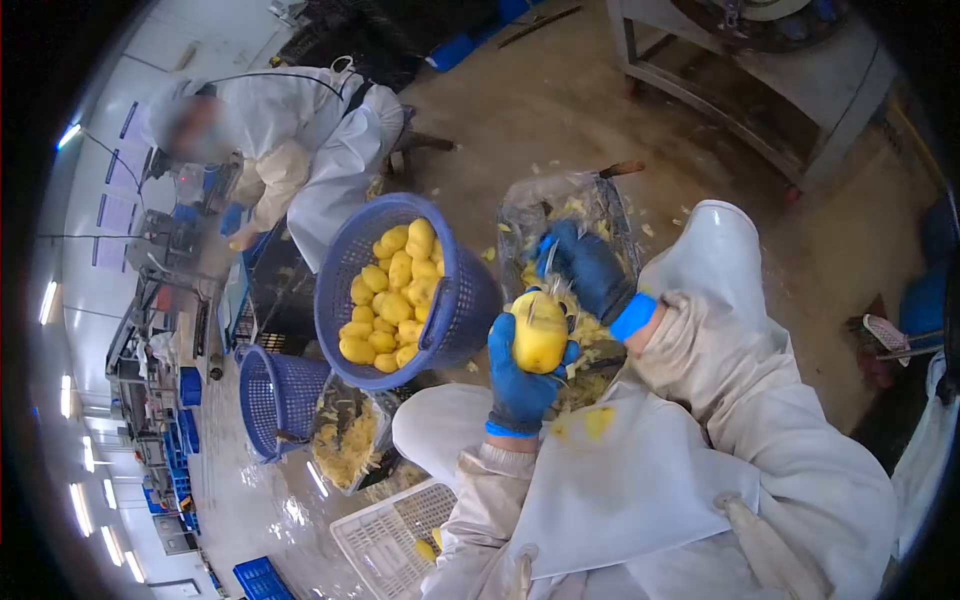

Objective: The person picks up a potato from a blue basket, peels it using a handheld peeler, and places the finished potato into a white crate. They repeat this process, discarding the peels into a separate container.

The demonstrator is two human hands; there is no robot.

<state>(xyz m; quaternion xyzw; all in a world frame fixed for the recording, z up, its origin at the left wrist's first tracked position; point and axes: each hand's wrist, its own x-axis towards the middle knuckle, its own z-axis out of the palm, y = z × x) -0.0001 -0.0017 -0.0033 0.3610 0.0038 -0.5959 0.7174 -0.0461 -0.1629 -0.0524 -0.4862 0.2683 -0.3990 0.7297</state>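
Note:
My left hand [522, 385], in a blue glove, is wrapped round a yellow potato [540, 335] with its peeled surface showing. Just above and to the right, my right hand [592, 272] is closed, also gloved in blue with a bright blue band at the wrist. It grips what looks like a peeler [547, 256], of which only a thin metallic part shows; the fingers hide the rest. Beneath both hands stands a plastic-lined crate [518, 212] with pale peelings in it. Left of my hands, a purple basket [470, 310] holds many peeled yellow potatoes [398, 290].
A second purple basket [268, 400] and a bin of peelings [345, 445] stand at the lower left. A white crate [385, 535] holds a few potatoes. A co-worker [300, 130] sits bent over at the upper left. A metal-framed machine [800, 75] stands at the upper right.

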